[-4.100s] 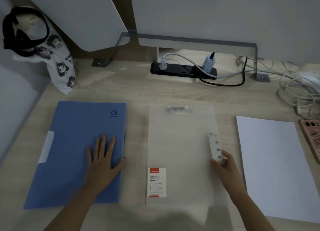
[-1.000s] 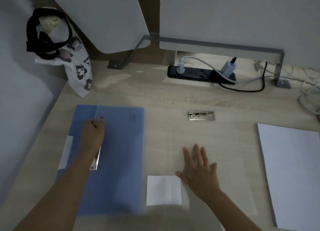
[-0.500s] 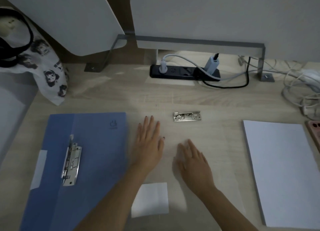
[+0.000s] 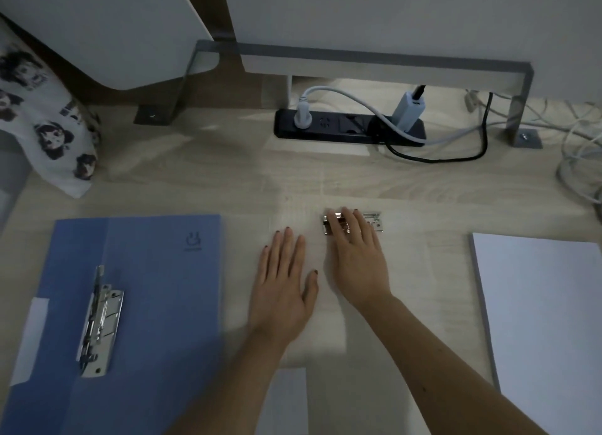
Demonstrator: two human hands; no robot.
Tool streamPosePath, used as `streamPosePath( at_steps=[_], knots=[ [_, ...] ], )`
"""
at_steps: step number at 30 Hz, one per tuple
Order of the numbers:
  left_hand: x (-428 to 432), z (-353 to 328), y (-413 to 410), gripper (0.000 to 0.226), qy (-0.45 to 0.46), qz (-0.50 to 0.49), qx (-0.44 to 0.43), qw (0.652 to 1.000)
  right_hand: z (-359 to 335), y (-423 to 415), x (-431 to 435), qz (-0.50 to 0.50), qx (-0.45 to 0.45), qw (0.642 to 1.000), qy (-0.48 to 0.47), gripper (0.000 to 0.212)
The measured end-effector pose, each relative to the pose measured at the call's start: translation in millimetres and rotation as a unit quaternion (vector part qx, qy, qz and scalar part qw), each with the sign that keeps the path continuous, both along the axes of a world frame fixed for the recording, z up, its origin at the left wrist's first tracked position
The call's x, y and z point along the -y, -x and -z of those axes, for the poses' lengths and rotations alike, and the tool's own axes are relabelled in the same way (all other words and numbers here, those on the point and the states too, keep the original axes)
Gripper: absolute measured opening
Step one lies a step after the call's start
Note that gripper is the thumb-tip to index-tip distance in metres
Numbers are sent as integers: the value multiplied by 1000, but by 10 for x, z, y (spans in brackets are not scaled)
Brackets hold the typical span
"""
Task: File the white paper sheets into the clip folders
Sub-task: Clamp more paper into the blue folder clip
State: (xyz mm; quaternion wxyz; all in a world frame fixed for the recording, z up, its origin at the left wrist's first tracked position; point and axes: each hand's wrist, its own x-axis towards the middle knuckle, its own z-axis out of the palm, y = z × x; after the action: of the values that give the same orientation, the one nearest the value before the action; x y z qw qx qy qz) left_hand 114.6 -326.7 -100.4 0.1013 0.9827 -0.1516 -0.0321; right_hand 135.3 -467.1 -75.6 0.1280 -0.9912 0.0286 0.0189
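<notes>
- White paper sheets (image 4: 540, 320) lie stacked at the right of the worktop (image 4: 195, 180), long axis running away from me. They are well apart from both hands, and the right hand is the nearer one.
- The blue clip folder (image 4: 156, 288) lies open at the left, with the spring clip (image 4: 99, 320) running lengthwise along it.
- The clear clip folder (image 4: 413, 288) lies between the two, under both hands.
- My left hand (image 4: 283, 291) presses flat on it, grip wide and holding nothing.
- My right hand (image 4: 356, 262) lays its fingers across the metal clip (image 4: 374, 222), whose long axis runs left to right. The grip is loose, not closed round it.
- Half a second ago that hand lay flat, short of the clip; now it has reached forward onto it.
</notes>
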Motion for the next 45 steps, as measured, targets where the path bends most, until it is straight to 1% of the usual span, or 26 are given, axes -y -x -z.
streamPosePath(
  at_steps=[3,7,9,11,13,15,16,18,20,22,25,28,31,33,34,37,39,42,43,44,45],
  knots=[
    [2,1,-6,59,5,-5,0,1000,14,-34,36,-15,19,1000,16,51],
    [-5,-10,-3,60,4,-8,-5,1000,31,-23,98,-37,22,999,15,50],
    [-4,-14,-7,60,6,-9,-7,1000,-8,-32,110,-39,36,999,-7,45],
    [-2,-21,-10,60,13,-8,-7,1000,-82,-75,132,-17,56,997,-51,38],
    [-2,-20,-12,60,18,-6,-5,1000,-157,-138,168,25,87,991,-102,25],
    [-8,-12,-5,61,22,-7,-4,1000,-205,-193,211,91,104,977,-163,16],
    [-8,-10,-3,61,23,-7,-5,1000,-213,-215,243,133,106,965,-198,14],
    [-9,-9,-4,61,23,-6,-3,1000,-211,-245,320,224,106,930,-272,11],
    [-10,-5,-4,60,21,-5,-1,1000,-183,-255,427,288,109,897,-317,9],
    [-6,-2,-1,60,21,-5,1,1000,-137,-226,545,317,100,889,-313,10],
    [-19,14,-2,61,21,-4,2,1000,-57,-194,682,333,79,880,-329,12],
    [-7,27,-11,61,19,-4,2,1000,-3,-188,805,318,44,883,-344,19],
    [-4,25,-16,61,29,-6,2,1000,-46,-137,898,279,3,892,-356,32],
    [-7,25,-24,60,25,-6,-3,1000,-138,-23,971,273,-11,887,-373,39],
    [2,26,-26,60,15,-2,-10,1000,-202,81,1031,275,-11,886,-374,39],
    [5,33,-8,59,-4,-11,-19,1000,-389,497,1252,273,-10,899,-343,33],
    [58,-31,43,63,37,-37,-26,998,-515,836,1463,292,-9,896,-334,30],
    [351,-297,228,80,155,-92,-75,981,-631,1313,1815,332,12,892,-306,28],
    [538,-408,327,81,208,-109,-93,968,-650,1452,1929,342,15,893,-294,28],
    [726,-493,429,76,264,-127,-118,949,-641,1549,2002,350,10,892,-286,28],
    [941,-594,543,64,324,-147,-161,921,-610,1637,2069,355,0,891,-282,27]
  ],
)
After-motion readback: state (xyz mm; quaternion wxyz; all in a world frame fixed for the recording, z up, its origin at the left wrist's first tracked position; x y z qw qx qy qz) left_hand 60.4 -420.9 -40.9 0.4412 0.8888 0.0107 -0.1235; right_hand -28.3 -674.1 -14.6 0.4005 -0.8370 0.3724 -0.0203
